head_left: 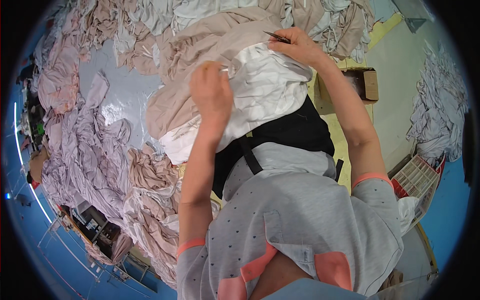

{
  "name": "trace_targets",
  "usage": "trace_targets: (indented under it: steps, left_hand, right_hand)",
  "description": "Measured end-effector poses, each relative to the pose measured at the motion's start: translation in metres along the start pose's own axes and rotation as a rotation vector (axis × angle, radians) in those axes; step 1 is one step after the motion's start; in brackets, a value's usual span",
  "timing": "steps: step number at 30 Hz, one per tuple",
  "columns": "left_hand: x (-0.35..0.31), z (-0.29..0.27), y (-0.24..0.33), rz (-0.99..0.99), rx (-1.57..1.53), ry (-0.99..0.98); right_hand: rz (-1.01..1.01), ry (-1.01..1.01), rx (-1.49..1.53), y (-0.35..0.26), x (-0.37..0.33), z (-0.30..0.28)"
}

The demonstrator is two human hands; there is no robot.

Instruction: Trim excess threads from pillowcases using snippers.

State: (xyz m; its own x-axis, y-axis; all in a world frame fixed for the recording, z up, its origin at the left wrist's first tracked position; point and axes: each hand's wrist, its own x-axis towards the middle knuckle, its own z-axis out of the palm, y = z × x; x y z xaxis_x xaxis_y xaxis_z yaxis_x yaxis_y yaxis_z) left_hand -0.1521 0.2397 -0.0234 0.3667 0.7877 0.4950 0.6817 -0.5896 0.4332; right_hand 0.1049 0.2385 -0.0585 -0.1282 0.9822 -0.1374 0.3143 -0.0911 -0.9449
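A beige and white cloth [272, 72] lies bunched across my lap, over black fabric at my waist. My right hand [300, 46] rests at its far right edge, closed around small dark pointed thread snips [278, 37]; their tip points left, over the beige part. My left hand [212, 92] is above the middle of the cloth, slightly blurred, with its fingers curled together. Something small and pale shows by its fingertips, too unclear to name.
Heaped beige and white cloths [145, 37] cover the far side of a grey surface [100, 65]. Lilac-grey cloths [90, 155] pile at the left. To my right are an open cardboard box [371, 85], a red and white plastic crate [415, 177] and another grey pile [435, 110].
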Motion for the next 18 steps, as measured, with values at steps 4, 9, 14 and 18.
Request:
trace_targets:
  steps: [4, 9, 14, 18]
  left_hand:
    - [-0.007, 0.017, 0.031, 0.026, -0.339, -0.128]
    - [-0.008, 0.036, 0.049, -0.128, -0.389, -0.165]
    - [-0.010, 0.040, 0.045, -0.146, -0.430, -0.093]
    - [-0.014, 0.025, 0.036, -0.448, -0.603, -0.147]
  right_hand:
    - [-0.031, 0.074, 0.096, 0.003, -0.003, 0.000]
    - [0.022, 0.116, 0.120, -0.007, -0.012, 0.003]
    - [-0.027, 0.605, 0.293, 0.003, -0.031, 0.004]
    - [0.043, 0.667, 0.359, -0.011, -0.058, 0.012]
